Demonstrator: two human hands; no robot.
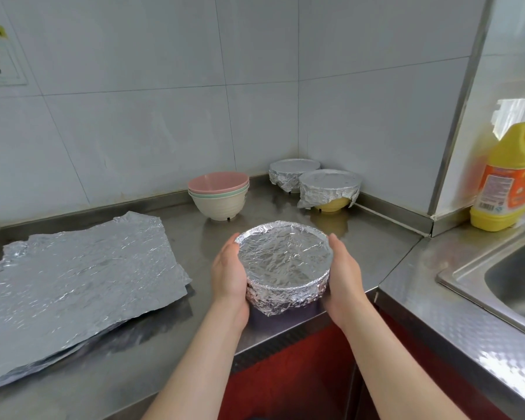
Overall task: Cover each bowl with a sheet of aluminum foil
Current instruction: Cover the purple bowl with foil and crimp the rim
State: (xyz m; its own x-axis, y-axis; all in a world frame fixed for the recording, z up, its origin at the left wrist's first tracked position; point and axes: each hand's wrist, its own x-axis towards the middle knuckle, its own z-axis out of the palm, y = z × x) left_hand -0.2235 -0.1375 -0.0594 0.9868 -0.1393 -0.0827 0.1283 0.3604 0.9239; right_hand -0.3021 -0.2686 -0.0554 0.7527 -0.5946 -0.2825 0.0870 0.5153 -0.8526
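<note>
A bowl wrapped in crinkled foil (285, 262) is held between both hands above the counter's front edge. My left hand (229, 274) cups its left side and my right hand (343, 277) cups its right side, fingers curled under the wrapped wall. Two more foil-covered bowls stand in the back corner: one (294, 172) against the wall, and a yellow one (329, 189) in front of it. A stack of uncovered bowls (219, 195), pink on top, stands left of them. Loose foil sheets (79, 283) lie piled on the left of the counter.
The steel counter (385, 253) meets tiled walls at the back. A sink (515, 283) is sunk into the counter at the right, with a yellow detergent bottle (506, 180) standing behind it. A wall socket (0, 65) sits at the upper left.
</note>
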